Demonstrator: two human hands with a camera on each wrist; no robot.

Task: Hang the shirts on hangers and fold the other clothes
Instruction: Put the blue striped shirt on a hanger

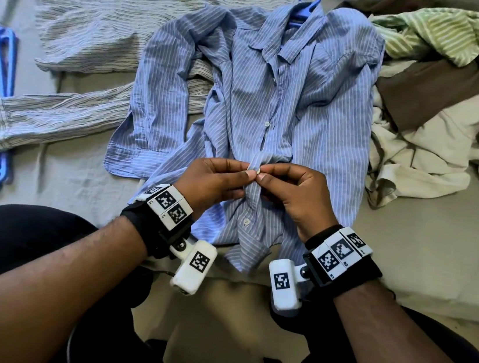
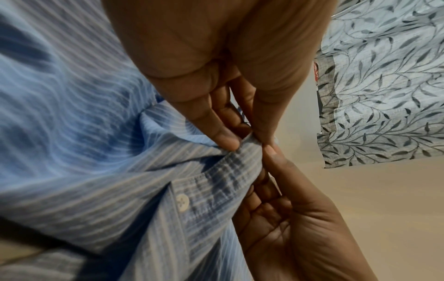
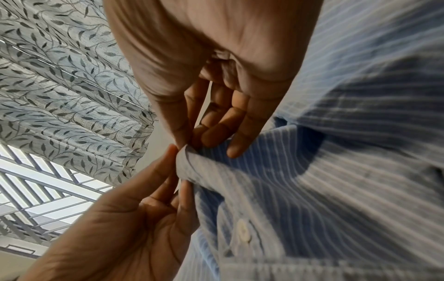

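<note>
Together, left hand (image 1: 216, 183) and right hand (image 1: 294, 194) fingers pinch the blue shirt (image 1: 261, 99) placket between them.

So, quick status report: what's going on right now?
Left hand and right hand both pinching blue striped shirt at a button. Shirt on blue hanger. Nothing in the way.

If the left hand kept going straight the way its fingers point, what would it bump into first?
Probably the right hand. The left hand points across the blue shirt at it, fingertips nearly touching over a button.
</note>
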